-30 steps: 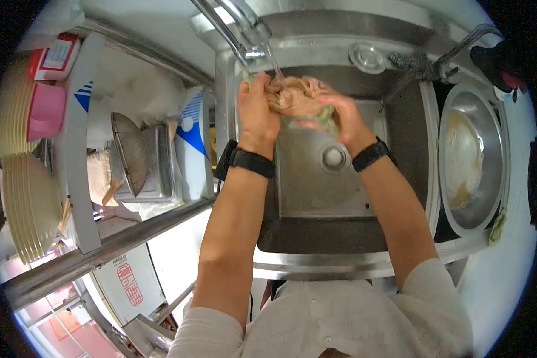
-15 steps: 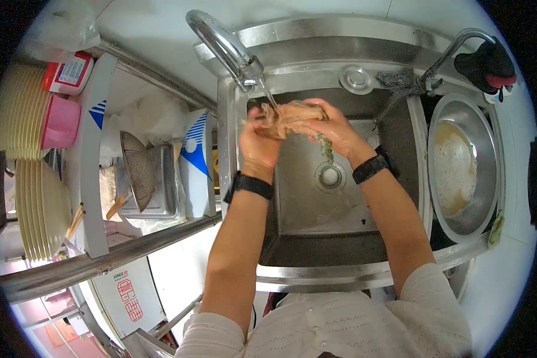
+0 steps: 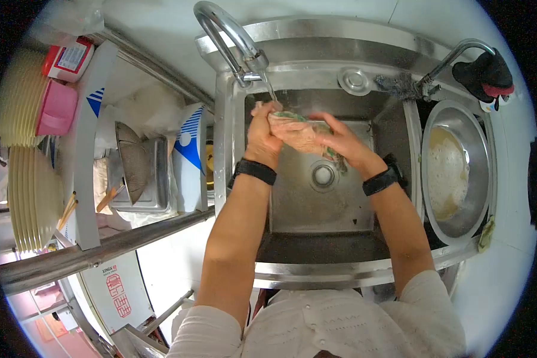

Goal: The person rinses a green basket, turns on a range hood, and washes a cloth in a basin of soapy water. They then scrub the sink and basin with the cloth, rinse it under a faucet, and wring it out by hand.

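Holding a wet, bunched-up cloth, pinkish tan with green patches, we have it over the near-side reach of the faucet, above the sink basin. Our left hand is closed round the cloth's left end, the fingers curled over it, with a little of the cloth showing past them. Our right hand lies against the right part, loosely curved, with its fingers partly apart — whether it truly grips, we cannot tell. A green-speckled end of the cloth hangs below that hand.

Water runs from the curved faucet onto the left fingers and the cloth's end beside them. Beneath the cloth and apart from it, we see the round drain in the basin floor. A round metal lid lies on the back ledge, with a dark grey scrubber near it, beside a second faucet that has a black and red cloth item hanging over it.

To our right, a metal bowl holds cloudy, foamy liquid. On our left — stacked plates, a pink container and a mesh strainer by a metal tray.
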